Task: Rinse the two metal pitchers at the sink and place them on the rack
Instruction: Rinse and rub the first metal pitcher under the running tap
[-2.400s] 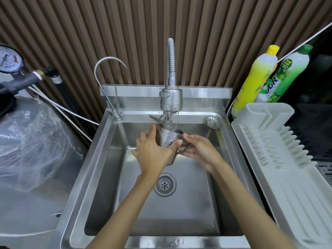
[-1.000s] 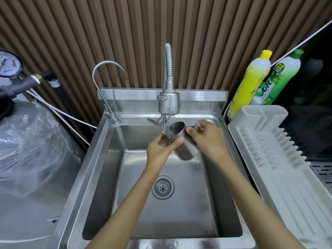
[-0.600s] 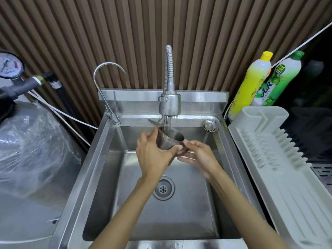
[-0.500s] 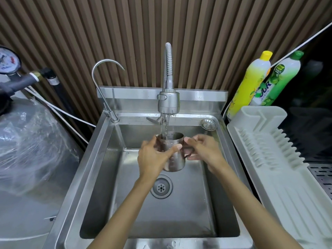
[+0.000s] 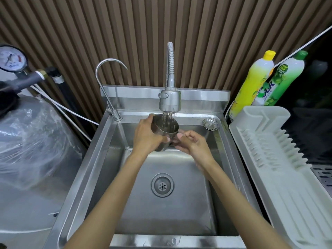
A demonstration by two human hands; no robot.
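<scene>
I hold one metal pitcher [image 5: 165,128] over the steel sink [image 5: 100,159], right under the spray head of the flexible faucet [image 5: 169,101]. Water streams from the head into its open mouth. My left hand [image 5: 146,136] wraps around its left side. My right hand [image 5: 193,143] grips its right side, where the handle is hidden by my fingers. The white dish rack [image 5: 280,168] stands to the right of the sink with nothing on it. A second pitcher is not in sight.
A thin gooseneck tap [image 5: 107,74] rises at the sink's back left. A loose strainer [image 5: 209,124] lies on the back right ledge. Two detergent bottles [image 5: 255,81] lean behind the rack. A plastic-wrapped tank [image 5: 30,141] with a pressure gauge sits on the left.
The pitcher was tilted on its side a second ago, then turned upright under the stream. It now sits higher, close under the spray head, and both hands have kept their hold.
</scene>
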